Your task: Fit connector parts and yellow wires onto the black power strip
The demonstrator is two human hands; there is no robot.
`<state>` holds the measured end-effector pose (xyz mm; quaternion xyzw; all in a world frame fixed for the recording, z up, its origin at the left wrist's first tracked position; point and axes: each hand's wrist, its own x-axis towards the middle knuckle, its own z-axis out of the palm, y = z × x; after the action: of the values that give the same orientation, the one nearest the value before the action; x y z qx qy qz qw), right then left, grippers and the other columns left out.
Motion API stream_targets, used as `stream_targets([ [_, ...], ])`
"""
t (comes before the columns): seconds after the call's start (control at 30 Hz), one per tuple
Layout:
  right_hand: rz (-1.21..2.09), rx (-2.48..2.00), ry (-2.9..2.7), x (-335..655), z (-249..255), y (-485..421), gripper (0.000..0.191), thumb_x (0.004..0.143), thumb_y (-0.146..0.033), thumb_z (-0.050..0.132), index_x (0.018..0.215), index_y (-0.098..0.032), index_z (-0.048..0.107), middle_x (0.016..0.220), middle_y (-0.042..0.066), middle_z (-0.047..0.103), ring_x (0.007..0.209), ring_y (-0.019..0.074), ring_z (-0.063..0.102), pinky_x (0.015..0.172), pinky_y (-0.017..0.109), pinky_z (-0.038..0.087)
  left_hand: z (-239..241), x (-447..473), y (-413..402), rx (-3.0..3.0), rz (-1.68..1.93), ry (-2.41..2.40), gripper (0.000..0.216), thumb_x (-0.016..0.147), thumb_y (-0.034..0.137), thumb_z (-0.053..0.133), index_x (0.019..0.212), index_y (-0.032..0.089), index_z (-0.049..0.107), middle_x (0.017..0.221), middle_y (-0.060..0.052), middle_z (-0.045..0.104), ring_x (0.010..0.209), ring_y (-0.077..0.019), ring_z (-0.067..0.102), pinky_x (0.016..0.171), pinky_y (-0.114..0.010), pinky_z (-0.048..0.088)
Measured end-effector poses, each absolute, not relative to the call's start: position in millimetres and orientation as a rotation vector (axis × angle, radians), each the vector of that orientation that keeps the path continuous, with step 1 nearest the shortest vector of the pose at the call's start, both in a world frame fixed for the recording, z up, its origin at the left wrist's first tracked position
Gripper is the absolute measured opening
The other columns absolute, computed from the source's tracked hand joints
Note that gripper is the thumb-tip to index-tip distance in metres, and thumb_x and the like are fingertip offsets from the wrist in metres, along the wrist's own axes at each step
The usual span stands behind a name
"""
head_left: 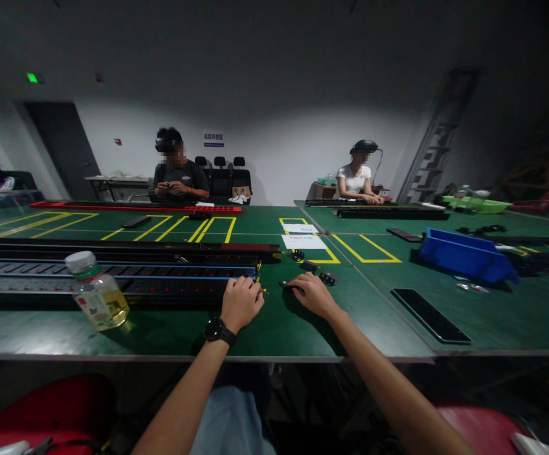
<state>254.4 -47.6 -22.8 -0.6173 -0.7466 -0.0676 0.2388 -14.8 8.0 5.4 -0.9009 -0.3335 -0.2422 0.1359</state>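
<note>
On the left, a bottle [97,297] is seen in front of a long black rail [179,294], whose long axis is laid left to right across the tabletop [274,338]. At the rail's right end the left hand [243,301] is placed, its fingers curled down beside yellow wire ends [264,291]; whether anything is pinched cannot be told. Next, a small dark piece [283,284] is found at the fingertips of the right hand [311,294], the nearer hand, just left of them and apart from the rail end. Those fingers are bent and lowered to it; a firm pinch cannot be confirmed. Beyond them, small black parts [327,278] are scattered; farther right, a phone [430,315] and a blue bin [464,256] are set.
</note>
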Motion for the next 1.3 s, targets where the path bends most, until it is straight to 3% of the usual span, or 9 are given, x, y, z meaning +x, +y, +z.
stream_targets([
  [0.2,-0.062,-1.610,-2.019,246.8,-15.3,-51.8,0.026,0.103,-0.032,0.060,0.112,-0.028,0.084,0.115,0.007,0.082,0.106,0.0266,0.073,0.100,0.040,0.053,7.2,-14.9,6.7,-2.613,-0.703,-0.967,0.017,0.100,0.027,0.057,0.094,0.021,0.072,0.101,-0.010,0.072,0.099,-0.0272,0.059,0.086,-0.045,0.038],
  [0.4,-0.049,-1.617,-2.009,241.6,-11.6,-57.1,0.029,0.106,-0.039,0.058,0.111,-0.026,0.084,0.113,0.008,0.083,0.108,0.0246,0.075,0.096,0.034,0.055,7.9,-14.5,6.4,-2.613,-0.683,-0.982,0.018,0.100,0.028,0.057,0.094,0.021,0.072,0.100,-0.010,0.072,0.100,-0.0272,0.060,0.087,-0.044,0.038],
  [0.67,-0.082,-1.605,-1.962,243.7,-22.8,-51.2,0.033,0.108,-0.038,0.053,0.104,-0.026,0.084,0.127,0.009,0.078,0.117,0.0257,0.073,0.103,0.038,0.055,7.8,-14.8,6.7,-2.609,-0.686,-0.981,0.018,0.101,0.028,0.057,0.093,0.021,0.071,0.100,-0.009,0.072,0.100,-0.0271,0.060,0.087,-0.044,0.038],
  [0.8,-0.060,-1.614,-1.952,247.9,-27.6,-48.2,0.022,0.102,-0.031,0.060,0.099,-0.024,0.081,0.130,0.010,0.073,0.117,0.0251,0.070,0.106,0.039,0.054,6.3,-15.1,7.6,-2.609,-0.687,-0.969,0.018,0.101,0.028,0.057,0.093,0.021,0.071,0.100,-0.009,0.072,0.100,-0.0271,0.060,0.087,-0.045,0.038],
  [0.9,-0.038,-1.632,-1.902,248.9,-29.1,-48.4,0.020,0.096,-0.026,0.066,0.114,-0.025,0.076,0.131,0.010,0.067,0.111,0.0240,0.070,0.098,0.037,0.057,5.2,-15.0,7.7,-2.605,-0.692,-0.973,0.017,0.100,0.028,0.057,0.094,0.021,0.071,0.100,-0.009,0.072,0.100,-0.0272,0.060,0.088,-0.046,0.038],
  [1.07,0.011,-1.657,-1.761,248.8,-32.6,-47.3,0.067,0.090,-0.025,0.069,0.154,-0.028,0.052,0.136,0.012,0.065,0.095,0.0236,0.075,0.086,0.037,0.059,5.5,-14.7,5.9,-2.623,-0.680,-0.987,0.016,0.100,0.028,0.058,0.095,0.021,0.072,0.101,-0.009,0.072,0.101,-0.0278,0.060,0.087,-0.046,0.038],
  [1.3,-0.004,-1.693,-1.876,245.8,-27.7,-49.0,0.058,0.093,-0.025,0.061,0.150,-0.026,0.060,0.106,0.006,0.082,0.096,0.0271,0.077,0.089,0.038,0.057,4.7,-14.4,5.5,-2.639,-0.685,-0.993,0.017,0.100,0.029,0.057,0.096,0.021,0.072,0.103,-0.011,0.073,0.103,-0.0283,0.060,0.089,-0.046,0.039],
])
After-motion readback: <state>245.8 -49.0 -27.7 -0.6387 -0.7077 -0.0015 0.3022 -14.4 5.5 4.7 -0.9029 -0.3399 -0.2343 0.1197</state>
